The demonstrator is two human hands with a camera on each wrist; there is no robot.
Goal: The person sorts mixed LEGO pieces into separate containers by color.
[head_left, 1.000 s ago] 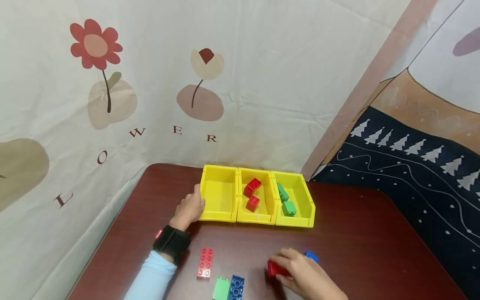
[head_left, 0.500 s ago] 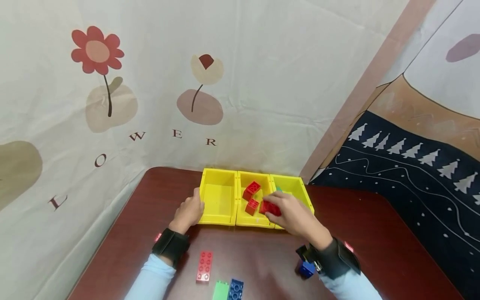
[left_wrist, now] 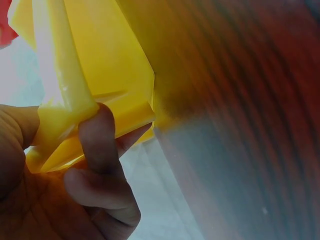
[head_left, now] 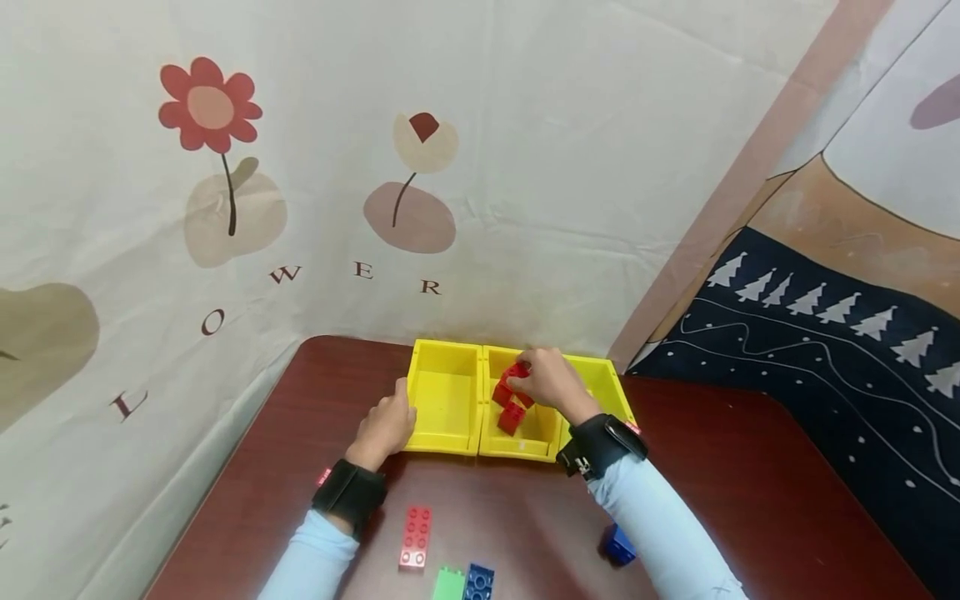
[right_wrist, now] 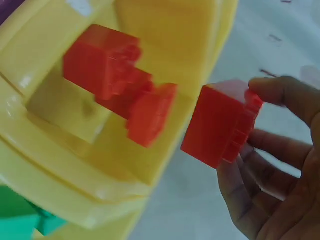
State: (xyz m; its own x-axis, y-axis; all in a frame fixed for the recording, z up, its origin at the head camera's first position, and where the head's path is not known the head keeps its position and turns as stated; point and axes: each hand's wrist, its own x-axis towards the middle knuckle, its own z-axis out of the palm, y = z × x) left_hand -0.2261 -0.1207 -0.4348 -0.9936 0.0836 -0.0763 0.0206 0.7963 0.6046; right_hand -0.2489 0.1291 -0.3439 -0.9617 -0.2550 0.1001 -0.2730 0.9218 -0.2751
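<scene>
My left hand (head_left: 390, 425) grips the left edge of a row of yellow bins (head_left: 444, 442). In the left wrist view, its thumb and fingers curl round the yellow bin wall (left_wrist: 62, 65). My right hand (head_left: 551, 382) is over the middle bin, near its right side. In the right wrist view, a red toy building brick (right_wrist: 212, 125) is pinched between its thumb and fingers. Several red bricks (right_wrist: 100, 60) lie in the middle bin below it. The right bin is partly hidden by my right hand and wrist; a green brick (right_wrist: 17, 215) shows in the right wrist view.
On the brown table (head_left: 247, 500), a red brick (head_left: 416, 537) lies in front of the bins. Nearer the front edge are a green brick (head_left: 449, 583) and a dark blue brick (head_left: 478, 581), side by side. Another blue brick (head_left: 620, 546) sits beside my right forearm.
My right hand has carried the red brick from the table's front right up to the bins, then left and farther back over the middle one. My left hand keeps its hold.
</scene>
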